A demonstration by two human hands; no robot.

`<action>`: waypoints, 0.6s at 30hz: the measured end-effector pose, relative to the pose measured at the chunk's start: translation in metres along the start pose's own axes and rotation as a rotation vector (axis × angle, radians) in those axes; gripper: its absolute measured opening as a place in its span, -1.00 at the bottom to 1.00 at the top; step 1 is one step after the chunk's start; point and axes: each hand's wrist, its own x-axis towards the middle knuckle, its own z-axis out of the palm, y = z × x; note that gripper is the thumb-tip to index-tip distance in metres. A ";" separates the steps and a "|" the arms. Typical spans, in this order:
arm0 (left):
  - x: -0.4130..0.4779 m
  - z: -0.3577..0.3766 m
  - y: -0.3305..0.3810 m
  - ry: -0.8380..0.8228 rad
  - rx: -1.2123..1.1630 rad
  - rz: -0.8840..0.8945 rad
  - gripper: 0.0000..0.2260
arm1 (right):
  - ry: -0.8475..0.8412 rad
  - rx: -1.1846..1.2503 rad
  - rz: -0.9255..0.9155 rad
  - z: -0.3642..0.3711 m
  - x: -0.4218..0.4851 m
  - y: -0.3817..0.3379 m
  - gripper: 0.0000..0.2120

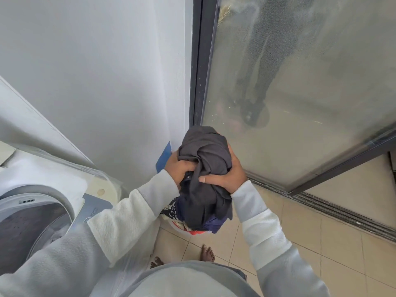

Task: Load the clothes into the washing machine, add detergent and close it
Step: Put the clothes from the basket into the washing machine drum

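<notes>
Your left hand and right hand clamp a bunched dark grey cloth bundle from either side, fingers curled into its folds so no loose end drops. It hangs in the air just above the heap of navy and patterned garments by your bare feet. The white top-loading washing machine stands at your left with its drum mouth uncovered, so the bundle probably has to swing left over that rim; the frosted sliding glass door lies beyond.

Soft, even daylight seemingly enters through the hazy glass door. The wall left of the door is bright, faintly shaded. The door's frame bows with wide-angle distortion; detail looks soft.
</notes>
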 end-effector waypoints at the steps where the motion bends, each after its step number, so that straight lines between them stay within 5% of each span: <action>1: -0.001 0.000 -0.001 -0.009 0.004 -0.012 -0.70 | 0.054 0.037 0.011 0.002 0.000 -0.001 0.01; 3: 0.000 -0.007 0.002 -0.139 -0.006 -0.005 -0.58 | 0.122 0.082 0.000 0.002 0.001 -0.004 -0.11; 5: 0.004 -0.018 0.011 -0.285 -0.004 0.010 -0.22 | 0.137 0.065 -0.026 -0.003 0.003 -0.008 -0.23; 9: 0.016 -0.033 0.027 -0.298 0.700 0.311 0.14 | 0.055 -0.234 0.006 -0.011 0.010 -0.021 -0.28; 12: 0.017 -0.025 0.026 -0.246 1.107 0.365 0.09 | 0.026 -0.693 0.026 -0.007 0.014 -0.035 -0.25; 14: 0.019 -0.023 0.019 -0.096 1.163 0.325 -0.10 | -0.001 -0.736 0.018 -0.004 0.015 -0.041 -0.20; 18: 0.022 -0.029 0.010 0.037 0.697 0.216 -0.47 | -0.142 -0.448 -0.030 -0.018 0.011 -0.040 0.05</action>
